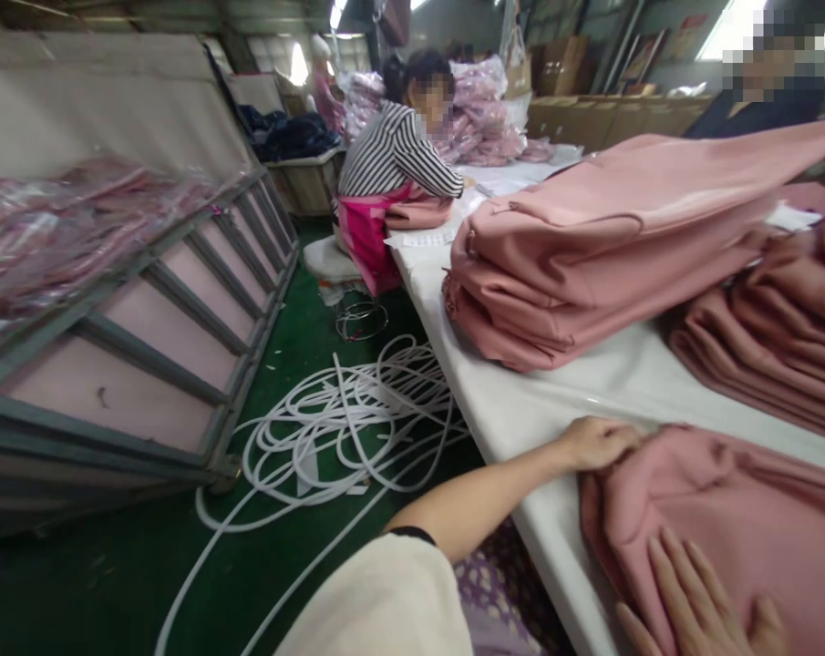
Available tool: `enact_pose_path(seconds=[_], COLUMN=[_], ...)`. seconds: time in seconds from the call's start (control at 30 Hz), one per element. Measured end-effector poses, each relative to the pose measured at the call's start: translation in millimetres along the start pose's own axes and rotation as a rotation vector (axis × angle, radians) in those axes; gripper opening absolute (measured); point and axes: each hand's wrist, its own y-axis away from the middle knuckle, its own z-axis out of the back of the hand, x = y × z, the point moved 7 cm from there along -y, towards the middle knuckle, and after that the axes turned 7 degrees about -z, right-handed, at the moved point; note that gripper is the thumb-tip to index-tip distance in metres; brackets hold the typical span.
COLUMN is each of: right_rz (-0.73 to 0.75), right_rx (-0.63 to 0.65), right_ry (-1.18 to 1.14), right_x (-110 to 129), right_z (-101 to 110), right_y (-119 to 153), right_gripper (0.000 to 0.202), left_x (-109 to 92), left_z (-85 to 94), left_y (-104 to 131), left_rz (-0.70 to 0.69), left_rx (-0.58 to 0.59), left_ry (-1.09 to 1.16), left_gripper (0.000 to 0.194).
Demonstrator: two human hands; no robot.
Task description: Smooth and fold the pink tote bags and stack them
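A folded pink garment (pixel 747 510) lies on the white table (pixel 521 419) at the lower right. My left hand (pixel 600 443) is closed on its far left corner, fingers curled over the edge. Flat on top of the same garment, nearer to me, rests my right hand (pixel 706 601) with its fingers spread. Beyond them stands a tall stack of folded pink garments (pixel 590 255). Another pile of darker pink garments (pixel 768 328) sits at the right edge.
Coiled white hose (pixel 357 419) lies on the green floor (pixel 111 583) left of the table. A metal-framed cart (pixel 145 383) holds plastic-wrapped pink items (pixel 77 237). A person in a striped top (pixel 385 150) leans on the table's far end; another person (pixel 760 109) is at the back right.
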Motion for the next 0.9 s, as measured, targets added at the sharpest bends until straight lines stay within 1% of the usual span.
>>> enact_pose_path(seconds=[0.03,0.07,0.1,0.17,0.23,0.3,0.4,0.53,0.6,0.67,0.77,0.83,0.87,0.9], right_rz=[0.016,0.021,0.021,0.016,0.006,-0.005,-0.019,0.012,0.04,0.056,0.025,-0.01,-0.026,-0.042], right_rx=[0.032,0.063,0.092,0.137,0.16,0.169,0.177,0.169,0.179,0.219,0.309,0.359,0.383,0.403], right_ry=[0.037,0.074,0.108,0.158,0.182,0.196,0.205,0.198,0.194,0.204,0.218,0.19,0.167,0.141], right_x=[3,6,9,13,14,14,12,18,25,32,35,33,32,31], right_z=[3,7,10,13,14,14,16,23,26,26,20,16,15,14], right_y=[0,0,0,-3,-5,-6,-5,1,4,6,5,3,2,1], right_gripper=[0.079,0.078,0.078,0.078,0.078,0.078,0.077,0.078,0.078,0.077,0.074,0.074,0.073,0.073], left_x=[-5,-9,-11,-12,-12,-14,-21,-30,-27,-19,-9,-16,-25,-39], left_z=[2.1,3.3,4.7,7.2,11.2,11.2,5.9,0.4,0.2,5.0,15.8,19.7,20.3,18.7], left_y=[11,22,33,49,55,55,52,61,70,74,71,68,68,69], left_rz=[-0.023,-0.053,-0.086,-0.15,-0.217,-0.276,-0.33,-0.329,-0.308,-0.268,-0.206,-0.189,-0.188,-0.205], left_rx=[0.054,0.117,0.172,0.26,0.268,0.263,0.248,0.163,0.124,0.079,0.038,0.027,0.004,-0.031], left_ry=[-0.036,-0.057,-0.072,-0.103,-0.166,-0.252,-0.387,-0.531,-0.575,-0.603,-0.632,-0.655,-0.669,-0.685], left_gripper=[0.023,0.017,0.022,0.038,0.043,0.04,0.026,0.026,0.025,0.023,0.021,0.022,0.022,0.022])
